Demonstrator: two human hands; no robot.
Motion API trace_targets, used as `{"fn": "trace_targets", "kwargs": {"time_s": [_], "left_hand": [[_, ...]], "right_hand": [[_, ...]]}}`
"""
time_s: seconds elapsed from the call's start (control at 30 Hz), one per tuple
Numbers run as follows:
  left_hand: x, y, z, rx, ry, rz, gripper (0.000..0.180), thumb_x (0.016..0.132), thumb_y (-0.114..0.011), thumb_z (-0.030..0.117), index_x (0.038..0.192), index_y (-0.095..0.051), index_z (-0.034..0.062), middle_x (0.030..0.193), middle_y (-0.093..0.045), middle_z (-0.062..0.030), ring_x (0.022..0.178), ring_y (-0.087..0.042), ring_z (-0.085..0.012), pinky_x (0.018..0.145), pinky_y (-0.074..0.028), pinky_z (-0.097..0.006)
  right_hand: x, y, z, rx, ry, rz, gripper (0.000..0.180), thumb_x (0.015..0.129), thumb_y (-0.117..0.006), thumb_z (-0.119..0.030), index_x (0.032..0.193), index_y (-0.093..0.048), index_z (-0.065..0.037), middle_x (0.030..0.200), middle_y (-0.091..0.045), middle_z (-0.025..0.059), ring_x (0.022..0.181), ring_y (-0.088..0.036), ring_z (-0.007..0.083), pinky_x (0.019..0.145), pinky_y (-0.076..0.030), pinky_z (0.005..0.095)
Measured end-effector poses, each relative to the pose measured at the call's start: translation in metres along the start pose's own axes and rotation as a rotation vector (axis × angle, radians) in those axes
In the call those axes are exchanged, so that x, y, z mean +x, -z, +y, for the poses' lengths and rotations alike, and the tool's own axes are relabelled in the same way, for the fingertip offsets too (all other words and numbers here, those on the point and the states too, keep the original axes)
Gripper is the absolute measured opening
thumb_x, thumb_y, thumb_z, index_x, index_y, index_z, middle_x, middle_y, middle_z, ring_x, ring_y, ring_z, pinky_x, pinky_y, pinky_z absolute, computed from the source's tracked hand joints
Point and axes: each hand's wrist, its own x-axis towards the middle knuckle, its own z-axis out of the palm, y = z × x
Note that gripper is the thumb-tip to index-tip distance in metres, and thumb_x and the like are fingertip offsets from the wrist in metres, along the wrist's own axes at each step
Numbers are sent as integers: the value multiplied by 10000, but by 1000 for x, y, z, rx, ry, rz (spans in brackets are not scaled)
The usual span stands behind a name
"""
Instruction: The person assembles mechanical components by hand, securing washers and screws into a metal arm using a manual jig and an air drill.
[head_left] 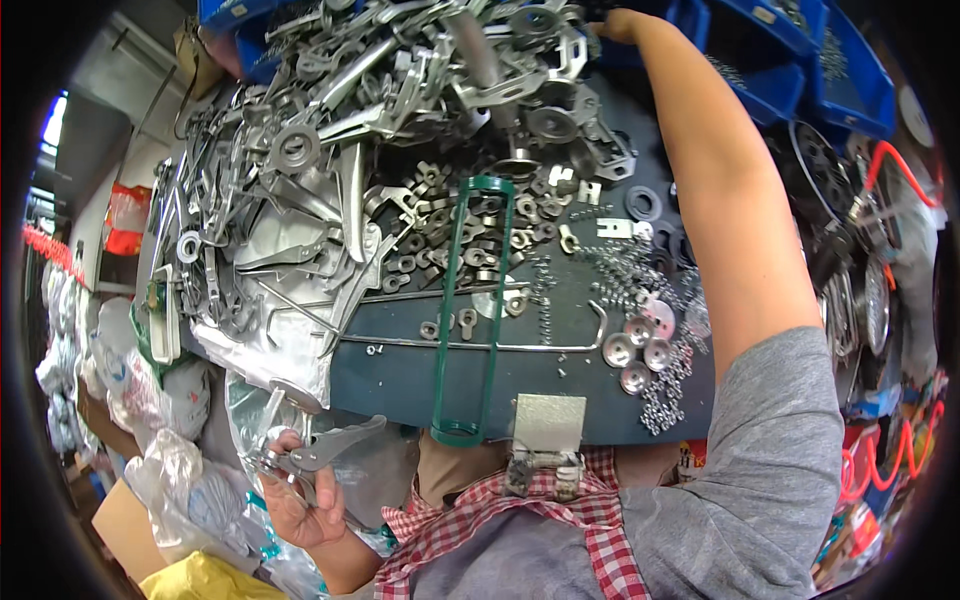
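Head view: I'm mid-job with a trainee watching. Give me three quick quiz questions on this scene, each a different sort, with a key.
1. Which hand holds the silver metal lever assembly?
2. True or false: in the picture, the long green open frame is left of the small silver coil springs.
3. Which is nearest the right hand?
A) red-and-white checked apron
B) blue plastic bins
C) clear plastic bags

Key:
1. The left hand.
2. True.
3. B.
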Motion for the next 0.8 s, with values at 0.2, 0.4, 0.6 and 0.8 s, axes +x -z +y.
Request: {"fn": "trace_targets", "kwargs": {"time_s": [0.2,0.4,0.6,0.8], "left_hand": [[6,6,-4,-59,26,-3,461,807,-516,-35,1242,-364,-34,1221,-336,-205,657,-539,-231,392,-483,-247],[16,16,-13,-66,47,-27,466,811,-521,-22,1239,-343,-62,1239,-316,-221,668,-545,-242,396,-489,-256],[6,21,-4,-32,51,27,456,828,-520,16,1213,-303,-95,1195,-368,-244,648,-541,-257,375,-478,-252],[4,16,-1,-117,171,-1,523,796,-537,36,1268,-322,-24,1070,-507,-152,705,-468,-234,504,-411,-295]], "right_hand": [[18,-22,-3,270,-108,-178,249,765,-604,-254,894,-678,-54,845,-647,118,753,-583,205,673,-468,365],[61,-28,63,81,269,-129,270,812,-526,-287,1014,-638,-147,953,-644,91,912,-584,247,816,-437,354],[23,-22,9,378,135,-115,384,672,-676,-354,905,-660,-49,931,-643,124,814,-598,213,753,-459,326],[13,-19,-19,-14,-102,-109,381,760,-572,-349,962,-649,-36,1073,-585,169,1015,-561,292,858,-437,363]]}}
